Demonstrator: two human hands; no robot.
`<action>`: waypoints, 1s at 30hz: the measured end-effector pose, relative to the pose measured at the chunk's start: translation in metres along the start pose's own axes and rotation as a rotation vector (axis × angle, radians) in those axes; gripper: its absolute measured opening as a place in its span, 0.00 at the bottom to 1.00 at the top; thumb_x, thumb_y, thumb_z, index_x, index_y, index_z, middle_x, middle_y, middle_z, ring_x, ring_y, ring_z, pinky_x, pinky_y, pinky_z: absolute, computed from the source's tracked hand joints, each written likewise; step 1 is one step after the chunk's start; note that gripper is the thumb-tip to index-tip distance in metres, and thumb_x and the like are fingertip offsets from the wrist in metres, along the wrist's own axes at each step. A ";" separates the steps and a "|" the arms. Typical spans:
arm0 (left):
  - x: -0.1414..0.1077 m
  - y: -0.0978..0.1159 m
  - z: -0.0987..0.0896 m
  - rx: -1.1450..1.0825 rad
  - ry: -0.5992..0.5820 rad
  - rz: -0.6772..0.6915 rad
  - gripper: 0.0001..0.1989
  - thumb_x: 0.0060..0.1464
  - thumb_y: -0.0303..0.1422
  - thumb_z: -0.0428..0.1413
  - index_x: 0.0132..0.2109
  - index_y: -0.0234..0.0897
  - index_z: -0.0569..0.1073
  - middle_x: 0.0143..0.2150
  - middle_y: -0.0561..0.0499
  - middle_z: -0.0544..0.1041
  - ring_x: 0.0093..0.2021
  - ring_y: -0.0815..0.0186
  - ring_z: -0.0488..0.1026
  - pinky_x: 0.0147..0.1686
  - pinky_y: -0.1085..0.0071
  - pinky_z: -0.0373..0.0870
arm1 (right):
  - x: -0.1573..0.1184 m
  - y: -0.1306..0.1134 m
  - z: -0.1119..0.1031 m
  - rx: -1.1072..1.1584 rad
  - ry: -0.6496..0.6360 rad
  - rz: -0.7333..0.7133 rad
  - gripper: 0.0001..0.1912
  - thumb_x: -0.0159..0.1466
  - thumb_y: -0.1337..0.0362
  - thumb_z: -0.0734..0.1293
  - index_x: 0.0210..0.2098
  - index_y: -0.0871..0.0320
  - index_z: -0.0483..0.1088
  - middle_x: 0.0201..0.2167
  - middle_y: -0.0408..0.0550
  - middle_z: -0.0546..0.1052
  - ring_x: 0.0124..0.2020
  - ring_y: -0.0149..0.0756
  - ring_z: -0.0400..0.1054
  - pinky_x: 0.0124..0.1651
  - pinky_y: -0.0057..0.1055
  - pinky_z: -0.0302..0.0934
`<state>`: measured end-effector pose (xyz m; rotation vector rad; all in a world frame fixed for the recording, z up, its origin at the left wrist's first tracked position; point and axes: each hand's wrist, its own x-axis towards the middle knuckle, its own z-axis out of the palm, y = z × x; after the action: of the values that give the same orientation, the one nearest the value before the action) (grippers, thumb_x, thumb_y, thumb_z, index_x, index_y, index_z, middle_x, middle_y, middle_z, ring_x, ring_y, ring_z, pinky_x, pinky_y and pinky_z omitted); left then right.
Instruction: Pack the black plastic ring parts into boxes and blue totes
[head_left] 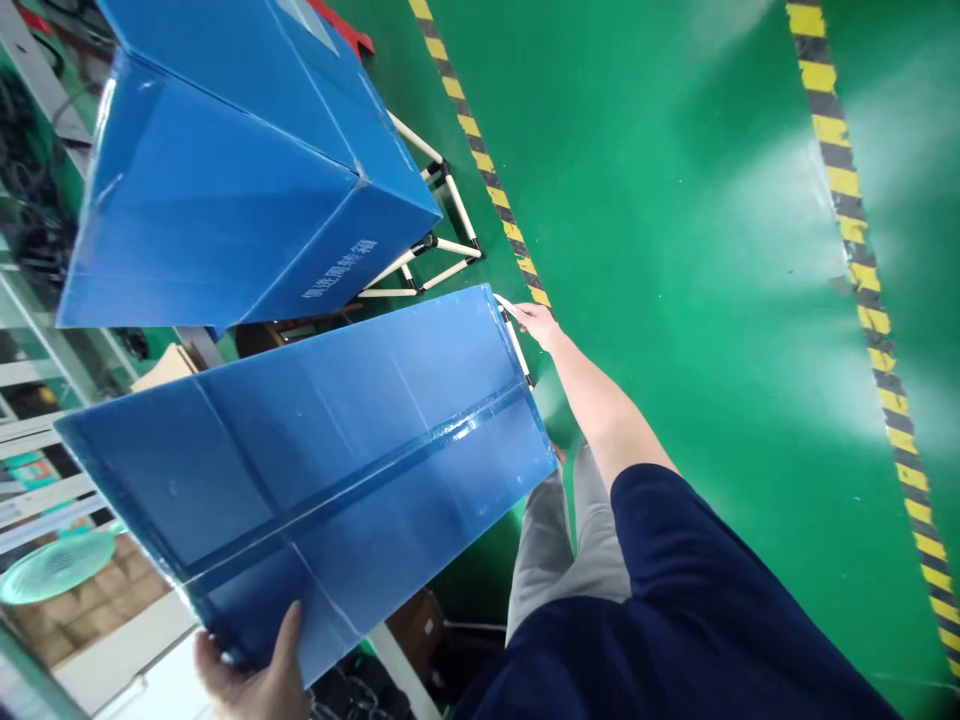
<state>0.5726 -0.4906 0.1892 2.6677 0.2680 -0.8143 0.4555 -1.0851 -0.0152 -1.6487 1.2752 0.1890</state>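
Note:
A large blue plastic box (322, 450) lies across the view with a flat face up, and a strip of clear tape runs along its length. My left hand (259, 670) grips its lower left edge, thumb over the top face and fingers at the side. At the far right corner of the box, my right hand (536, 322) is closed on a small white object (506, 304) whose exact kind I cannot make out. That object touches or nearly touches the box's edge.
Another blue box (225, 190) with open flaps and white lettering rests at upper left, near a white pipe frame (457, 215). Yellow-black tape (487, 165) marks the green floor (675, 200). Metal shelving (45, 420) with goods lines the left.

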 end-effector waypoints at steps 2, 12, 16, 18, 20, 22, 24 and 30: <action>-0.002 0.012 -0.001 0.018 0.046 -0.081 0.54 0.36 0.46 0.67 0.71 0.57 0.55 0.60 0.44 0.74 0.57 0.35 0.75 0.53 0.40 0.76 | -0.001 0.000 -0.001 0.072 -0.020 0.008 0.17 0.68 0.52 0.68 0.43 0.60 0.79 0.26 0.40 0.71 0.24 0.25 0.59 0.28 0.22 0.59; 0.006 0.030 0.014 -0.015 0.183 -0.226 0.52 0.37 0.45 0.67 0.69 0.73 0.56 0.69 0.50 0.63 0.68 0.32 0.64 0.68 0.45 0.63 | -0.003 -0.015 -0.028 -0.017 -0.221 -0.027 0.15 0.68 0.55 0.68 0.43 0.60 0.79 0.24 0.39 0.69 0.24 0.26 0.57 0.31 0.24 0.56; 0.010 0.022 0.017 0.003 0.168 -0.150 0.53 0.38 0.46 0.67 0.71 0.68 0.55 0.71 0.48 0.60 0.69 0.32 0.61 0.69 0.46 0.62 | -0.020 -0.004 -0.038 -0.102 -0.300 -0.044 0.14 0.69 0.56 0.66 0.43 0.60 0.79 0.26 0.40 0.70 0.26 0.27 0.59 0.33 0.24 0.55; 0.011 0.020 0.017 -0.003 0.172 -0.142 0.53 0.37 0.48 0.67 0.70 0.69 0.55 0.71 0.50 0.60 0.69 0.32 0.61 0.68 0.46 0.62 | -0.038 0.008 -0.041 -0.129 -0.320 -0.050 0.15 0.68 0.55 0.66 0.42 0.59 0.80 0.27 0.40 0.70 0.28 0.28 0.60 0.34 0.25 0.55; 0.013 0.019 0.017 -0.008 0.162 -0.141 0.54 0.37 0.47 0.67 0.71 0.69 0.53 0.72 0.51 0.59 0.70 0.35 0.60 0.68 0.49 0.62 | -0.062 0.023 -0.044 -0.162 -0.342 -0.055 0.16 0.68 0.54 0.66 0.40 0.59 0.80 0.28 0.41 0.71 0.29 0.29 0.61 0.34 0.26 0.55; 0.014 0.021 0.017 0.004 0.146 -0.146 0.55 0.38 0.46 0.67 0.72 0.66 0.52 0.73 0.51 0.58 0.72 0.40 0.58 0.69 0.54 0.60 | -0.091 0.040 -0.045 -0.197 -0.357 -0.043 0.16 0.68 0.54 0.66 0.39 0.59 0.80 0.30 0.43 0.73 0.31 0.30 0.63 0.36 0.26 0.56; 0.014 0.025 0.016 0.021 0.138 -0.166 0.56 0.38 0.46 0.67 0.73 0.63 0.51 0.74 0.49 0.56 0.73 0.44 0.57 0.71 0.58 0.55 | -0.120 0.055 -0.045 -0.207 -0.352 -0.013 0.16 0.68 0.55 0.65 0.40 0.59 0.80 0.34 0.44 0.75 0.34 0.32 0.65 0.40 0.27 0.58; 0.016 0.021 0.018 0.092 0.105 -0.143 0.61 0.38 0.53 0.68 0.75 0.49 0.48 0.74 0.40 0.55 0.76 0.46 0.49 0.73 0.58 0.44 | -0.176 0.085 -0.046 -0.187 -0.334 0.041 0.19 0.70 0.53 0.61 0.45 0.59 0.78 0.39 0.48 0.77 0.39 0.34 0.68 0.46 0.29 0.62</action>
<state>0.5819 -0.5154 0.1713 2.8077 0.4627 -0.7451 0.2921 -1.0028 0.0680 -1.6633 1.0603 0.5988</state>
